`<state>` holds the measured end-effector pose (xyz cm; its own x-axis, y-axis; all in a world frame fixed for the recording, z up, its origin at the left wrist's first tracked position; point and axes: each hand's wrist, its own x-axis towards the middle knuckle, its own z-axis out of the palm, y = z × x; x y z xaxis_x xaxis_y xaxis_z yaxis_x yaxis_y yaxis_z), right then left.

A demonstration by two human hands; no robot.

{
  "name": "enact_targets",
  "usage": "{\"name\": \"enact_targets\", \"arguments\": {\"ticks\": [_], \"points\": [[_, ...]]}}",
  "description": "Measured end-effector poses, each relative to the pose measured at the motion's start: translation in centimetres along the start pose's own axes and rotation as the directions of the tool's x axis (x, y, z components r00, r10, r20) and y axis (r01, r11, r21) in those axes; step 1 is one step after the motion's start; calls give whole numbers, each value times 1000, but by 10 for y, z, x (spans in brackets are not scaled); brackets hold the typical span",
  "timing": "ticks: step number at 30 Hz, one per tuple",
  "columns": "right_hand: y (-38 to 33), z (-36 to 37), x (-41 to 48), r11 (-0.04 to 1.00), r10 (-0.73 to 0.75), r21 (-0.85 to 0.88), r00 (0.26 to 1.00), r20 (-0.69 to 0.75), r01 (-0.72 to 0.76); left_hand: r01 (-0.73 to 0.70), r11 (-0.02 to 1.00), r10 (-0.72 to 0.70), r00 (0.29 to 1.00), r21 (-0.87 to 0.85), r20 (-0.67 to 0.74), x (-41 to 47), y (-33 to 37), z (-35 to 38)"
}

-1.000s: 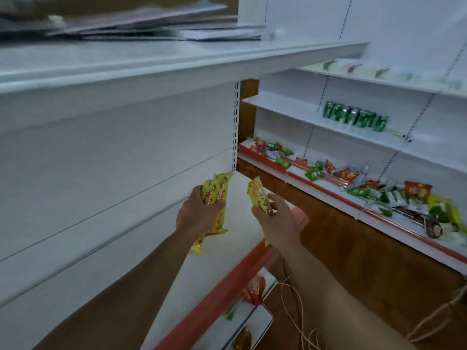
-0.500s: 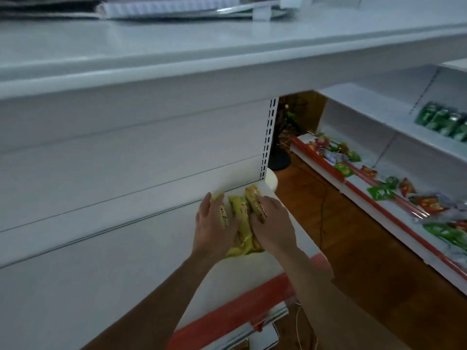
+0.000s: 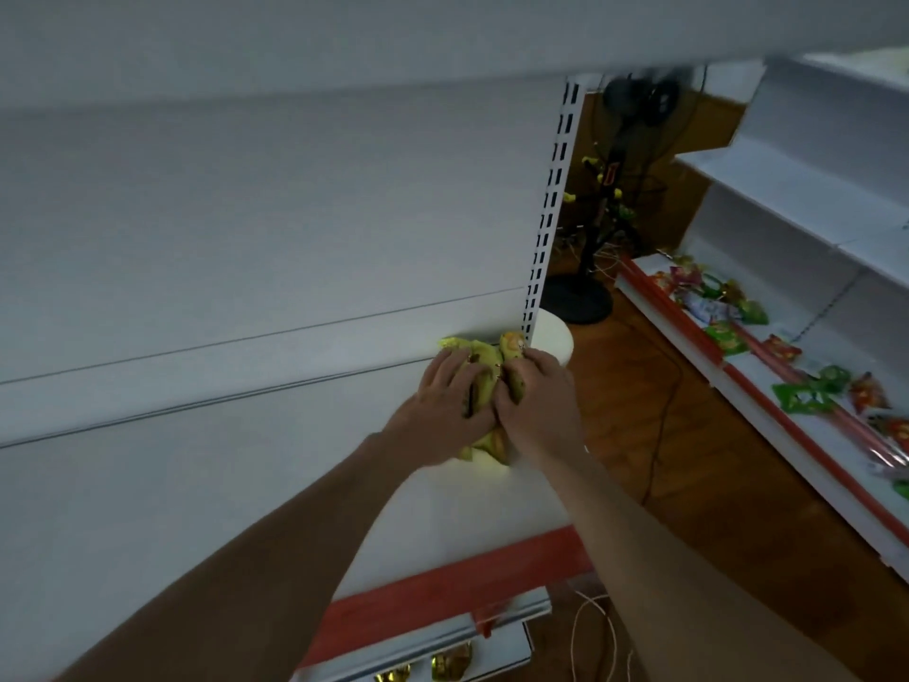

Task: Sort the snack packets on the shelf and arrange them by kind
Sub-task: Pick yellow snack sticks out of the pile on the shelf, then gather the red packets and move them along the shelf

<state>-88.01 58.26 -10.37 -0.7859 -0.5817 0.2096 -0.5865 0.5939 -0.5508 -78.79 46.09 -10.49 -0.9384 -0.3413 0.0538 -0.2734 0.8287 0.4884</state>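
2 bare forearms (image 3: 275, 573) end in bare left hand (image 3: 442, 398) and right hand (image 3: 541, 403).

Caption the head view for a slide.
Left hand presses, right hand grips yellow snack packets at the back corner of a white shelf.

We have one view, from the head. We look forward and down at the white shelf (image 3: 467, 514), up close, by its back right corner, with the floor (image 3: 713, 484) at right.

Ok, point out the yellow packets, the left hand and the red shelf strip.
yellow packets (image 3: 487, 357), head view, on the exposed upper wrapper.
left hand (image 3: 442, 401), head view, on its back.
red shelf strip (image 3: 442, 598), head view, on its front face.
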Motion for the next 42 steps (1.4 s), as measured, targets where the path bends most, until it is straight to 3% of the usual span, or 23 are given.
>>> {"name": "enact_targets", "arguments": {"ticks": [4,9,13,16,21,24,30,37,42], "points": [[2,0,7,1000,6,-21,998,61,-5,12,998,-18,993,56,115,14,1,-9],[0,-11,15,994,41,-111,988,151,-24,38,991,-56,989,127,136,11,10,-13],[-6,-25,25,982,60,-186,971,231,-16,7,995,-6,1000,96,-15,-1,25,-28],[-18,-33,26,981,54,-193,979,196,-15,137,991,-137,983,-4,-120,-21,26,-49],[-71,-26,17,990,1,-136,970,242,32,181,942,-147,980,283,-137,-82,-8,-95],[-122,-4,1,987,-66,-120,957,283,104,257,914,-211,962,314,-171,-134,-38,-125],[-259,70,-64,970,-201,-46,894,400,239,511,818,-433,850,266,-302,-289,-114,-191],[-449,177,-201,905,-399,126,712,578,405,751,629,-637,645,199,-422,-515,-200,-255],[-527,225,-271,864,-463,158,632,621,477,820,560,-682,540,123,-494,-609,-246,-270]]}}
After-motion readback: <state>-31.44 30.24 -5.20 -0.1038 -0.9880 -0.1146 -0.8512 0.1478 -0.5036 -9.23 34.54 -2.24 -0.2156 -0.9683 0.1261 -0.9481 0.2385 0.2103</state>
